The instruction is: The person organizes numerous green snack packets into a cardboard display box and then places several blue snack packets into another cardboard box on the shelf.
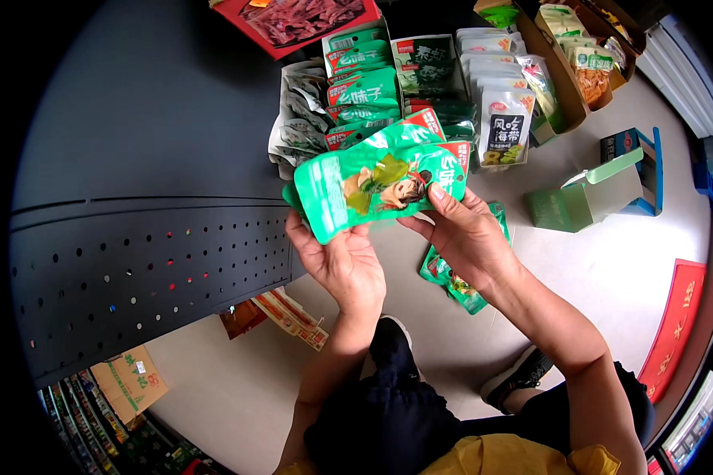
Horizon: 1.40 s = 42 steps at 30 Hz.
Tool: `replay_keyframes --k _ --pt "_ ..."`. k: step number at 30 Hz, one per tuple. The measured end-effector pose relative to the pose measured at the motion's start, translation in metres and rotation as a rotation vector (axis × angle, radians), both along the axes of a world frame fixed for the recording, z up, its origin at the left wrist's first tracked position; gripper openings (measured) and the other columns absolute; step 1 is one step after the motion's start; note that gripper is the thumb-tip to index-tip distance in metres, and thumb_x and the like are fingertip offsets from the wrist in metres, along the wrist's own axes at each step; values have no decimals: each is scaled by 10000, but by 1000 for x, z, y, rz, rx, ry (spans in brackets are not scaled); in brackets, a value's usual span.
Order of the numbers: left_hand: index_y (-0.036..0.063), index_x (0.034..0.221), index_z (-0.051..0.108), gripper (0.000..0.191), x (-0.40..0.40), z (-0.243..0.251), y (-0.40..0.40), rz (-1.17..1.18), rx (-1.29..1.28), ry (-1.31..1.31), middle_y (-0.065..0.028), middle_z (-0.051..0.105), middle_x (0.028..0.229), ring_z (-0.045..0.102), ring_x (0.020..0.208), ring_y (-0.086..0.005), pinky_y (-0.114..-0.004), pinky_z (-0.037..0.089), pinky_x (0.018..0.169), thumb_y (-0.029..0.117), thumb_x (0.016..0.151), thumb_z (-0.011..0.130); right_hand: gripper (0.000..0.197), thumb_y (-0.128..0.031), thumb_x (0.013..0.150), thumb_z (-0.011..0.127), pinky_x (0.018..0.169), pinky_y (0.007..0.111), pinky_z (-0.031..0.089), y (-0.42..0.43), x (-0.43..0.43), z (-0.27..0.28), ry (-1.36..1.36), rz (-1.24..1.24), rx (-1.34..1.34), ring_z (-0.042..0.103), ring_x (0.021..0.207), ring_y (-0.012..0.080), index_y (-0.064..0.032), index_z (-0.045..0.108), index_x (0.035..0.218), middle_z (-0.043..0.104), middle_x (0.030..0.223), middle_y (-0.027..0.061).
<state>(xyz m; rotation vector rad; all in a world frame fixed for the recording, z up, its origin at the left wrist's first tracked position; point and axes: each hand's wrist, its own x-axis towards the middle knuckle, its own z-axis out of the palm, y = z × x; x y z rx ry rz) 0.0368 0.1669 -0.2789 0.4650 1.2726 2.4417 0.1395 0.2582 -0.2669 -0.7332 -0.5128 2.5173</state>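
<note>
Both my hands hold a small stack of green snack pouches [386, 184] with red corners, just in front of the open display boxes. My left hand [344, 261] grips the left end from below, thumb near the front pouch's lower edge. At the right end, my right hand [463, 231] pinches the pouches, its thumb on the front one. Behind them, a carton [362, 89] holds a row of similar green pouches. More green pouches [451, 279] lie on the floor, partly hidden by my right forearm.
White seaweed-snack pouches [505, 127] stand right of a box of dark green packets [431, 65]. An opened pale green box [588, 196] lies on the floor. A dark perforated metal shelf [154, 255] spans the left side. A red mat [674, 326] lies at the right.
</note>
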Motion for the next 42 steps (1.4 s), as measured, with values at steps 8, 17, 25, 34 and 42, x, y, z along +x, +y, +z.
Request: replay_keyframes --k 8,17,25,34,42 --pt "-38 1026 601 239 -18 -17 -9 -259 -321 227 -119 587 1122 539 1062 -207 -307 410 902 -13 857 433 240 -142 858 653 757 266 511 69 31 25 -242 -240 723 630 838 134 -1 610 1047 665 951 62" --pt "34 915 641 195 -68 -7 30 -112 -917 1401 -96 619 897 559 858 -294 -378 416 818 -32 783 513 245 -115 855 658 671 214 534 102 50 42 -226 -365 828 635 790 89 -11 595 1068 660 951 47" --pt "48 870 662 377 -74 9 49 -436 -1160 1687 -141 655 767 620 779 -262 -388 405 842 405 748 663 261 -123 865 647 759 257 522 98 47 37 -212 -293 841 631 863 115 -19 589 1097 658 987 52" --pt "84 911 666 425 -83 2 54 -435 -1059 1722 -104 667 853 611 872 -264 -404 401 882 433 674 716 224 -63 837 675 744 214 478 77 39 40 -247 -160 1093 578 821 68 34 626 1033 648 912 14" --pt "56 1039 577 301 -81 20 39 -518 -862 1330 -130 620 975 569 925 -310 -379 403 799 -12 753 510 172 -60 848 652 753 234 490 62 24 39 -300 0 1362 581 835 83 29 630 994 637 892 45"
